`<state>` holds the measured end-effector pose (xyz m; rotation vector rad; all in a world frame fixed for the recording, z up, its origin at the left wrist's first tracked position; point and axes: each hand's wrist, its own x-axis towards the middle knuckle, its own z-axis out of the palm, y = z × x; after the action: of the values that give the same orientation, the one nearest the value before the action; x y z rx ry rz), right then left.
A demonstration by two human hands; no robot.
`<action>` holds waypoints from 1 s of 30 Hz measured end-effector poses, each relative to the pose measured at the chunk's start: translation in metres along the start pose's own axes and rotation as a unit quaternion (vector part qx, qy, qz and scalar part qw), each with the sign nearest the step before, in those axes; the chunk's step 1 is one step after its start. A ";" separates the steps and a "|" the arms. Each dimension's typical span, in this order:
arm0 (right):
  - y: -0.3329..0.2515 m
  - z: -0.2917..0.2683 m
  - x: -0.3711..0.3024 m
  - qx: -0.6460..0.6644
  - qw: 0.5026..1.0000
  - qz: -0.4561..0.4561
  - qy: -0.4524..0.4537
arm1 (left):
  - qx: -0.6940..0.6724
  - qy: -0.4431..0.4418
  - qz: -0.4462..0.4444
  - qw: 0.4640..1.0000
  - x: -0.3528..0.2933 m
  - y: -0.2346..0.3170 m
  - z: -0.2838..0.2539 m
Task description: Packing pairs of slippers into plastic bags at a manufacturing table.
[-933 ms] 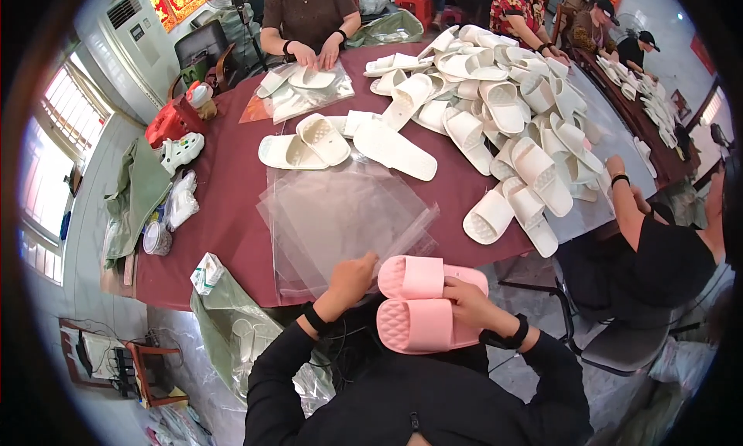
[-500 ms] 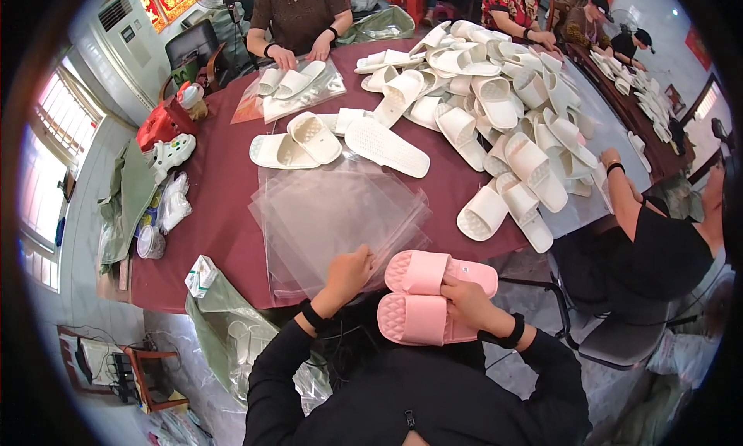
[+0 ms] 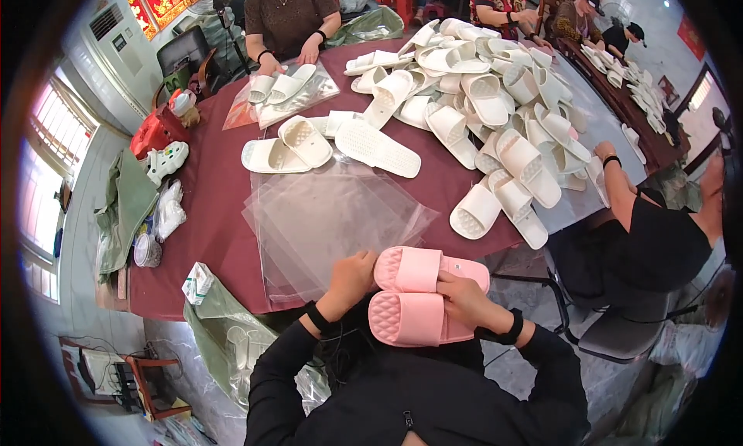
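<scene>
A pair of pink slide sandals (image 3: pixel 422 295) is being held just below the picture's centre, at about six o'clock, right at the near edge of the dark red table (image 3: pixel 217 206). The two slippers are lying side by side, one above the other in the view, soles partly showing, the nearer one with its ribbed strap facing up.

The left hand (image 3: pixel 352 280) is closing its fingers around the toe ends at the pair's nine o'clock side. The right hand (image 3: pixel 464 299) is gripping the pair from the three o'clock side, thumb pressing between the two slippers. Both wrists are wearing dark bands, and black sleeves are coming up from the lower edge.

Just at twelve o'clock from the pair, a stack of clear plastic bags (image 3: pixel 333 214) is lying flat on the table, its near edge touching or almost touching the left hand. Further toward twelve o'clock, three white slippers (image 3: pixel 325 140) are lying loose, and at one to two o'clock a big heap of white slippers (image 3: pixel 495 105) is covering the table.

At eleven o'clock, across the table, a person in a brown top (image 3: pixel 290 20) is handling white slippers on plastic wrapping. At three o'clock a person in black (image 3: pixel 658 237) is resting a forearm on the table. At nine o'clock a red bag (image 3: pixel 159 129) is sitting on the table edge.
</scene>
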<state>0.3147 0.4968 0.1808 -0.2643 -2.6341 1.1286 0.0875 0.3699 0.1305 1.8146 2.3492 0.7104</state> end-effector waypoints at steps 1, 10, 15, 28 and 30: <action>0.001 -0.001 0.002 -0.033 0.999 0.012 -0.017 | 0.001 0.001 0.001 1.000 -0.001 0.000 0.001; 0.032 0.038 0.004 -0.159 0.984 0.022 0.078 | -0.006 0.051 0.055 0.997 -0.010 0.029 0.005; 0.026 0.069 0.006 -0.254 0.953 0.021 0.164 | -0.015 0.080 0.050 0.995 -0.011 0.032 -0.005; 0.027 0.070 0.015 -0.194 0.947 0.102 0.236 | -0.063 0.117 0.083 0.988 -0.001 0.038 0.001; 0.028 0.067 0.013 -0.206 0.946 0.096 0.232 | -0.103 0.111 0.090 0.984 -0.002 0.046 -0.001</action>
<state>0.2837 0.4735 0.1176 -0.7787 -2.4113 0.4609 0.1294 0.3762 0.1497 1.9602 2.1522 1.1891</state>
